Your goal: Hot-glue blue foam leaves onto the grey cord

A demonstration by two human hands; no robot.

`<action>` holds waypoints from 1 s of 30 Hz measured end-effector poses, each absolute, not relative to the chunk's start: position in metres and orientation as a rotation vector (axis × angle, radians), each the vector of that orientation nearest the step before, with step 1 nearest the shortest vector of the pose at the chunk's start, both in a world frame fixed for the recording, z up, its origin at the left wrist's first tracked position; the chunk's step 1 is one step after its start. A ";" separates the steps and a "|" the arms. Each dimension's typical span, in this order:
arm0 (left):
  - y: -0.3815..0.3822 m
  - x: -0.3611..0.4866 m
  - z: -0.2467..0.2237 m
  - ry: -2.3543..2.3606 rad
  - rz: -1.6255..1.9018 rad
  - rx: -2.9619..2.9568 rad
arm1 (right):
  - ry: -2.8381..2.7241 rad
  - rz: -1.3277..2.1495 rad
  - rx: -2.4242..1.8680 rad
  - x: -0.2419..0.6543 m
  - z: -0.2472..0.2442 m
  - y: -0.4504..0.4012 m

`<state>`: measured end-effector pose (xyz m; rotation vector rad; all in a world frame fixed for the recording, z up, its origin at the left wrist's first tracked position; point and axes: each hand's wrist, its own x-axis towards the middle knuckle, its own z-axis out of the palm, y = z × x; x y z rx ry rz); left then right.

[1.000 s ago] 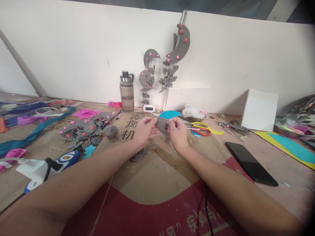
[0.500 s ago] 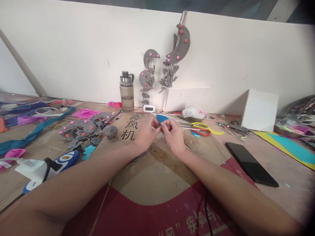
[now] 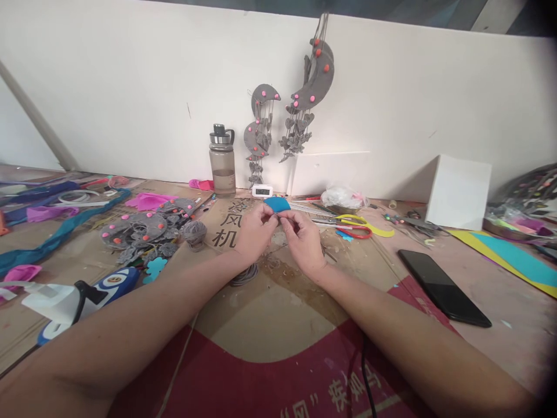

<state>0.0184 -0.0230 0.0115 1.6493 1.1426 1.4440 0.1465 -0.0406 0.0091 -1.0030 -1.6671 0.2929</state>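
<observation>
Both hands meet near the middle of the table, fingers pinched close together. Between them, a flat blue piece with a rounded edge [image 3: 277,204] sticks up past the fingertips. My left hand [image 3: 256,233] is closed at its left lower edge, and my right hand [image 3: 304,239] pinches at the right lower edge. Any thread or small part at the fingertips is too small to make out. A loose coil of grey yarn [image 3: 243,275] lies below my left wrist, with a ball of grey yarn [image 3: 194,234] farther left.
Yellow-and-red-handled scissors [image 3: 354,225] lie right of my hands, a black phone [image 3: 444,287] nearer me. Behind stand a water bottle [image 3: 223,165] and a small digital clock [image 3: 262,191]. Grey crescent hangings [image 3: 319,75] hang on the white wall. Grey felt-like crescents [image 3: 139,229] lie left.
The blue piece has shifted slightly left and turned, so more of its rounded face shows. My hands have moved a little left with it, still close together.
</observation>
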 end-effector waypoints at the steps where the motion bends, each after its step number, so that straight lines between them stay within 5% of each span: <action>1: -0.023 0.019 0.012 1.097 1.454 1.590 | -1.654 0.308 -1.006 0.146 0.008 -0.040; 10: -0.021 0.026 0.014 0.746 1.495 1.209 | -1.518 0.404 -1.035 0.150 0.004 -0.033; 30: 0.000 0.007 0.017 0.751 1.597 1.094 | -1.539 0.513 -1.098 0.154 0.008 -0.025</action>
